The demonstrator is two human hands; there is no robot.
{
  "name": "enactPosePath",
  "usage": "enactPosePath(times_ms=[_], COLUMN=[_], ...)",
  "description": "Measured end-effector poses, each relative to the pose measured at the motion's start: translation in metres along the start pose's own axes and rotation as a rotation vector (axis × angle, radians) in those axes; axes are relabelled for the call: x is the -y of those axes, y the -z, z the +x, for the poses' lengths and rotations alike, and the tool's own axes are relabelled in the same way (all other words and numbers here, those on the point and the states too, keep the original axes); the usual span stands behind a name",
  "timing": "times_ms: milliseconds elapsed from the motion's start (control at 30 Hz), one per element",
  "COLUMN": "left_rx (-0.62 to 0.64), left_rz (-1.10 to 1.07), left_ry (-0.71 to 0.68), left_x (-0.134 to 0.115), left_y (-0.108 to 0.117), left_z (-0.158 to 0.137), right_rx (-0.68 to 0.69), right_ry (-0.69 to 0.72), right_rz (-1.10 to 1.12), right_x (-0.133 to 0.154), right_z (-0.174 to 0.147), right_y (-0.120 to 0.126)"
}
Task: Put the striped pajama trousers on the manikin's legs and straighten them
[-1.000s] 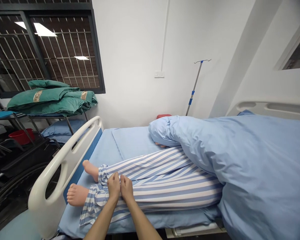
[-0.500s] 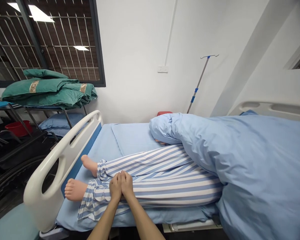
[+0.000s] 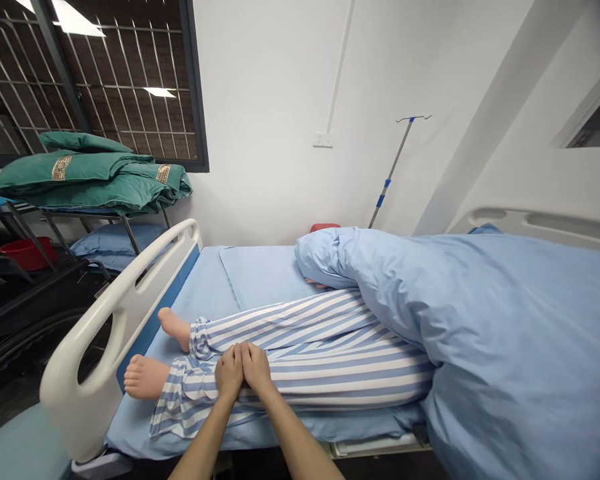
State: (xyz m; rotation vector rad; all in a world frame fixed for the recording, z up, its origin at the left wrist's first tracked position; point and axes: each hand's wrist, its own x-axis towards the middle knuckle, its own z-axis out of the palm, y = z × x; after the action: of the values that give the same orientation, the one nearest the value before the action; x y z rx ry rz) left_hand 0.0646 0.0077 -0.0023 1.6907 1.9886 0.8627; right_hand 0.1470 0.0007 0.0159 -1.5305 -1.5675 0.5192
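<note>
My left hand (image 3: pixel 229 371) and my right hand (image 3: pixel 255 369) rest side by side, thumb sides touching, on the shin of the nearer leg. Their fingers curl over the blue-and-white striped trousers (image 3: pixel 350 383); the fingertips are hidden on the far side. The legs lie straight along the bed, belonging to a figure that looks like a nursing manikin. Left of my hands show its nearer bare foot (image 3: pixel 147 377) and its farther bare foot (image 3: pixel 174 328). A light blue quilt (image 3: pixel 490 313) covers everything above the thighs, and a few fingertips peek out under its edge.
The white footboard (image 3: pixel 95 333) stands at the left, the headboard (image 3: pixel 545 220) at the right. Behind the bed is an IV pole (image 3: pixel 395 167). Green folded bedding (image 3: pixel 90 177) sits on a rack beyond a wheelchair (image 3: pixel 30 333). A red bucket (image 3: pixel 27 253) is at the left.
The whole view has shifted slightly, with the bed and room sliding a little left. Both hands keep their place on the striped leg.
</note>
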Motion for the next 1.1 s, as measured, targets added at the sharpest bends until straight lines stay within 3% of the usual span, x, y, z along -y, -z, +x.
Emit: enactPosePath(times_ms=[200, 367, 533, 733, 833, 1100], left_rx=[0.004, 0.083, 0.213, 0.117, 0.069, 0.008], left_rz=[0.04, 0.008, -0.353, -0.584, -0.528, -0.114], left_ry=[0.005, 0.018, 0.026, 0.051, 0.041, -0.055], left_x=[0.004, -0.003, -0.026, -0.046, -0.042, -0.026], left_y=[-0.006, -0.003, -0.004, -0.009, -0.013, -0.021], left_z=[0.001, 0.004, 0.008, 0.009, 0.007, -0.007], right_rx=[-0.032, -0.054, -0.135, -0.17, -0.158, -0.169], right_ry=[-0.019, -0.037, -0.098, -0.16, -0.157, -0.123], right_rz=[0.03, 0.137, 0.354, 0.528, 0.52, 0.445], right_x=[-0.008, -0.01, -0.017, -0.024, -0.022, -0.016], right_z=[-0.004, -0.003, 0.004, 0.01, 0.008, 0.002], right_y=[-0.006, -0.004, -0.003, 0.002, 0.003, 0.004])
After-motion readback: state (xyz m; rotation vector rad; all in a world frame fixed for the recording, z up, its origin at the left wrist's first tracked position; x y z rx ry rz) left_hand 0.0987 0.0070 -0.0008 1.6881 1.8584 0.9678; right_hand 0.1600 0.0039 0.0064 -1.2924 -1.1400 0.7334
